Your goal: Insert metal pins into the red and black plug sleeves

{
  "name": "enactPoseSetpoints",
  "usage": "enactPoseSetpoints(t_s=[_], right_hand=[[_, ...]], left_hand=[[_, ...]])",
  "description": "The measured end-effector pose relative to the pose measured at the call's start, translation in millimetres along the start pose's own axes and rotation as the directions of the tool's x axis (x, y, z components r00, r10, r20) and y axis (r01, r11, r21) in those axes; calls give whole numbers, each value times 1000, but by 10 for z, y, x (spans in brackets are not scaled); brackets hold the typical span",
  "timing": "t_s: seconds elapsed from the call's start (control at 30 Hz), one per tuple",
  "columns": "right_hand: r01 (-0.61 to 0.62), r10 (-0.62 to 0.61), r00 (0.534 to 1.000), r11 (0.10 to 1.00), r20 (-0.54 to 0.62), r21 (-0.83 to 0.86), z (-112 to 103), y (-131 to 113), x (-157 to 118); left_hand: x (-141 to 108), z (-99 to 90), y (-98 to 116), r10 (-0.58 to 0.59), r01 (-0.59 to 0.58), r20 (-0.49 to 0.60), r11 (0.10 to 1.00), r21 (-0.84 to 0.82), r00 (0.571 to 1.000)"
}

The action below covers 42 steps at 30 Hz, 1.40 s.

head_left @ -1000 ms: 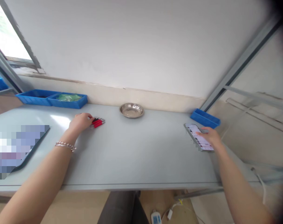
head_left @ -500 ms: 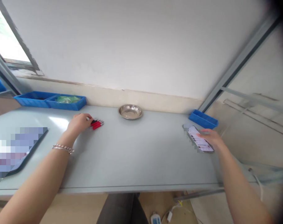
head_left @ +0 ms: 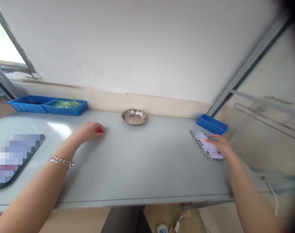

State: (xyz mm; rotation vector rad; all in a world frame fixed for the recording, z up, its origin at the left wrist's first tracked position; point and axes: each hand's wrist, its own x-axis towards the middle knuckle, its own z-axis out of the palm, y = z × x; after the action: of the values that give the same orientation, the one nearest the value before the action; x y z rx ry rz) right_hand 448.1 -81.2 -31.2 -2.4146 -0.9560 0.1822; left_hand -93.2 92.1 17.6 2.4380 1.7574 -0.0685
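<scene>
Red slender handles point(head_left: 100, 129) lie under our left hand point(head_left: 89, 131), fingers curled, pinch unclear; our right hand point(head_left: 218, 145), fingers extended, rests on a silver smartphone point(head_left: 207, 148).

You've got a stainless steel dish point(head_left: 134, 116) at the middle of the worktop's point(head_left: 142, 168) back edge. Two blue plastic bins point(head_left: 26, 105) touch in the back left corner, the right one holding a green bag point(head_left: 66, 104). Another blue bin point(head_left: 212, 124) sits in the back right corner, and a pixelated flat panel point(head_left: 13, 161) lies at the left edge.
</scene>
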Motion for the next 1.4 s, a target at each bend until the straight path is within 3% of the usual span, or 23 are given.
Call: enactPoseSetpoints(t_s=[0.17,0.23,0.33,0.4,0.53,0.67,1.07,1.4], right_hand=[[-51,55,998,991,-29,126,3,27,-20],[-56,76,992,980,-103,191,11,50,-45],[48,40,958,954,-284,295,22,89,-101],[150,-19,941,919,-338,364,22,110,-143],[259,-116,947,828,-300,498,14,132,-198],[260,-154,961,785,-229,562,16,137,-207],[187,-104,979,802,-176,568,26,77,-228],[216,-101,967,810,-233,545,25,65,-245]], left_hand=[[11,17,-26,7,-7,4,1000,5,1000],[12,14,-35,9,-9,7,1000,-1,1000],[9,7,-45,5,-5,13,1000,-11,1000],[8,6,-51,-14,14,3,1000,-13,1000],[11,15,-68,-37,37,-18,999,-10,999],[13,22,-81,-52,52,-23,999,-17,998],[-1,34,-52,-135,135,-16,991,6,991],[-14,43,-22,-144,145,-21,989,15,989]])
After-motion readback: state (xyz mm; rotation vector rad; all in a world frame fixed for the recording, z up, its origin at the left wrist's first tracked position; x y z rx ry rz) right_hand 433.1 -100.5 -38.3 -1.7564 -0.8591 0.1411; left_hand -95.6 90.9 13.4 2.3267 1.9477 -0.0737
